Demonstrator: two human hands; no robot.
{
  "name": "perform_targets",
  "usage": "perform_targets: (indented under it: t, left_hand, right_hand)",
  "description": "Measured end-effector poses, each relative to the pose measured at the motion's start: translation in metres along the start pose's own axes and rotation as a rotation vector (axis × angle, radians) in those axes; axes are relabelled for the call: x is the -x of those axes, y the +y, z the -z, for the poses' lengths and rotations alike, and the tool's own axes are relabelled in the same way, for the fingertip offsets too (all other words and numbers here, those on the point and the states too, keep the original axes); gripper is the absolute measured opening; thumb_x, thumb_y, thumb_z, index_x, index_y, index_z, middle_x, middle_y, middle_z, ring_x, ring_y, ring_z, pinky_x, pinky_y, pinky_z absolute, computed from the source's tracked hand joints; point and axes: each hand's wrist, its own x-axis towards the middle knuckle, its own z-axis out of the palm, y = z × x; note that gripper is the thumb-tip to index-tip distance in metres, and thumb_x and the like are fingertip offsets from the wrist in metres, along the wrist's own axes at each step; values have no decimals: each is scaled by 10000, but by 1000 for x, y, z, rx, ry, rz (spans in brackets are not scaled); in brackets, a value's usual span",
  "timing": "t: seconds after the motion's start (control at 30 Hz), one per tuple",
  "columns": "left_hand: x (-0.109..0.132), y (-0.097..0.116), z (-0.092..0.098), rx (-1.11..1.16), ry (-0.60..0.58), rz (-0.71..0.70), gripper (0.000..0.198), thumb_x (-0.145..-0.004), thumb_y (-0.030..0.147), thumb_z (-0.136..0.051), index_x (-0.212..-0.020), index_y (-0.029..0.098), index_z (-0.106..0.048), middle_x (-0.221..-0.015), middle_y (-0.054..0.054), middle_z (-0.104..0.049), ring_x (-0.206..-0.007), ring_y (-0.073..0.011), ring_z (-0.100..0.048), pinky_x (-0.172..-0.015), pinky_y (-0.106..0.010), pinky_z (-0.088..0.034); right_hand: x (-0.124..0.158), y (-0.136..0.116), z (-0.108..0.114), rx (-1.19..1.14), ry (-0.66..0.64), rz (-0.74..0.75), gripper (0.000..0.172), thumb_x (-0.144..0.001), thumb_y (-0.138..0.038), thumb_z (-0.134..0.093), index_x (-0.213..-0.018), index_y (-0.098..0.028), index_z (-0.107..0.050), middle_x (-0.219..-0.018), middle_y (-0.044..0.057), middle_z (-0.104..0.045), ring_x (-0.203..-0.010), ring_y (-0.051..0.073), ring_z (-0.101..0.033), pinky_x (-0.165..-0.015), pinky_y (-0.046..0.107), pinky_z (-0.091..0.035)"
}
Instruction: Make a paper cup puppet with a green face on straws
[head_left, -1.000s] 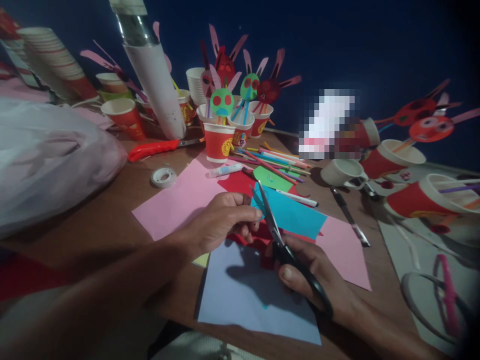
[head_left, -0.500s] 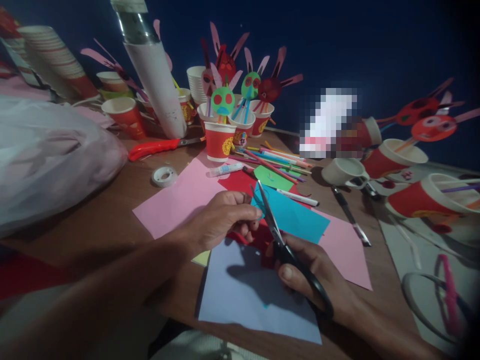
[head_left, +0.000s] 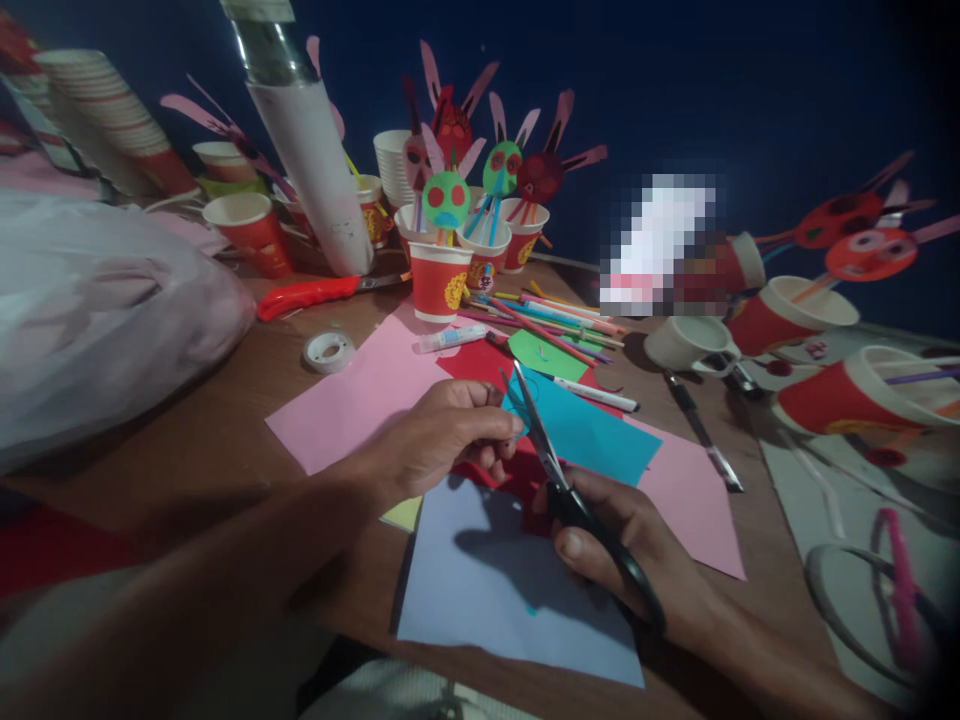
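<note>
My left hand [head_left: 457, 430] pinches a small piece of blue paper [head_left: 520, 418] between thumb and fingers. In my right hand [head_left: 622, 550] are black-handled scissors [head_left: 551, 462], their blades slightly apart and pointing up beside the blue piece. A larger blue sheet [head_left: 600, 425] lies just behind the blades. Under my hands is a pale lavender sheet [head_left: 472, 590] with a tiny blue scrap on it. Red paper [head_left: 517, 490] shows between the hands, and pink sheets [head_left: 352, 400] spread out on both sides.
Red paper cups [head_left: 441, 285] with paper animal heads stand at the back. A flask [head_left: 311, 170], red-handled scissors [head_left: 311, 297], tape roll [head_left: 328, 350] and plastic bag [head_left: 105, 320] are left. Colored sticks [head_left: 555, 325] lie behind. A mug [head_left: 684, 343] and pen [head_left: 701, 432] are right.
My hands, the scissors and the blue piece have hardly moved. The blades remain slightly apart beside the piece, with only a tiny shift.
</note>
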Motion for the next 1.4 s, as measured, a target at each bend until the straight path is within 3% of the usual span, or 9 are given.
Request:
perform_targets:
  t: [0.37,0.63,0.97,1.4]
  left_hand:
    - [0,-2,1,26,-24,-40,108,-692,153,-630,-648,125,-536,-535,31,-552,-415,-51,-483,-462,-191,-459]
    - [4,-6,-11,82,-18,-122,127,-722,206,-658,-773,120,-579,-598,37,-555,-442,-46,-492,-444,-169,-426]
    - [15,3,-30,-59,101,-284,170,-745,285,-670,-779,148,-576,-611,23,-602,-537,-66,-545,-555,-180,-445]
    - [8,-2,-43,43,171,-364,201,-724,276,-681,-711,141,-533,-578,-19,-661,-554,-108,-610,-571,-191,-451]
  right_hand:
    - [0,0,0,-2,4,17,356,-747,-492,-628,-772,-154,-520,-609,-28,-455,-501,76,-383,-436,187,-307]
    - [2,-12,-2,-8,42,46,427,-748,-576,-577,-805,-154,-543,-568,-21,-481,-470,88,-416,-427,195,-337]
    - [12,-14,-5,-77,70,156,421,-769,-570,-545,-743,-155,-482,-552,-31,-441,-471,78,-400,-427,179,-314]
    - [16,-11,-4,-111,75,161,466,-782,-607,-511,-748,-144,-474,-547,-25,-442,-472,78,-407,-442,186,-317]
